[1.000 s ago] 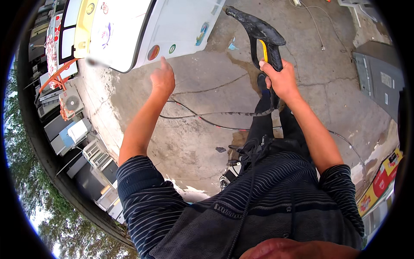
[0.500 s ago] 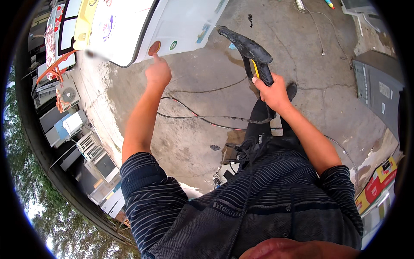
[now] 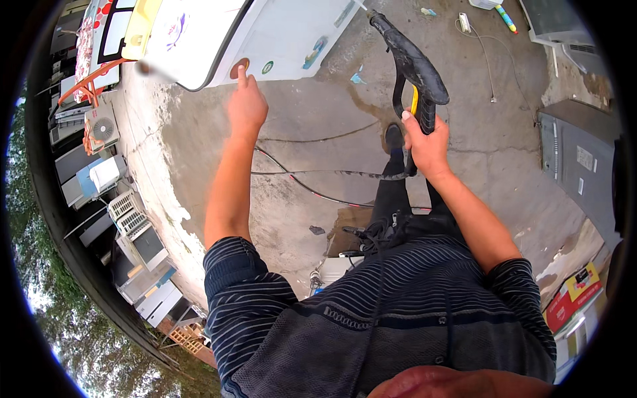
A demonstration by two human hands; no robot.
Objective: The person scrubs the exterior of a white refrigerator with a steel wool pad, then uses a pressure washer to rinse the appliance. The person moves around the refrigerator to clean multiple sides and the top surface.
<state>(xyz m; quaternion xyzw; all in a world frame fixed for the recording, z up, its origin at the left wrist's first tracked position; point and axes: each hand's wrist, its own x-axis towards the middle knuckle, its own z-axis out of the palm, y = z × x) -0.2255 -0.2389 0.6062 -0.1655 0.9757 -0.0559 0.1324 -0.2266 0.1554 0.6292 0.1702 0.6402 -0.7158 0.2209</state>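
Note:
In my right hand point(image 3: 428, 142) is a black spray gun point(image 3: 419, 66) with a yellow trigger, my fingers wrapped round its grip. Its nozzle points up and away, toward the lower edge of a large white appliance point(image 3: 279, 40), and a thin whitish streak shows at the tip. A black hose point(image 3: 345, 174) runs from the grip across the ground. My left hand point(image 3: 249, 106) holds nothing. Its index finger stretches out to a round brown sticker point(image 3: 240, 67) on the appliance's side, seeming to touch it, while the other fingers are curled. A small green oval sticker point(image 3: 267, 67) sits beside it.
Wet patches mark the concrete floor point(image 3: 298, 219). A dark grey cabinet point(image 3: 577, 146) stands at the right, a red and yellow box point(image 3: 574, 298) nearer. A power strip with a white cord point(image 3: 464, 23) lies far right. Old appliances point(image 3: 103, 129) line the left.
The spray gun and my right hand have moved right and slightly nearer; a whitish streak now shows at its nozzle. My left index finger stays at the brown sticker.

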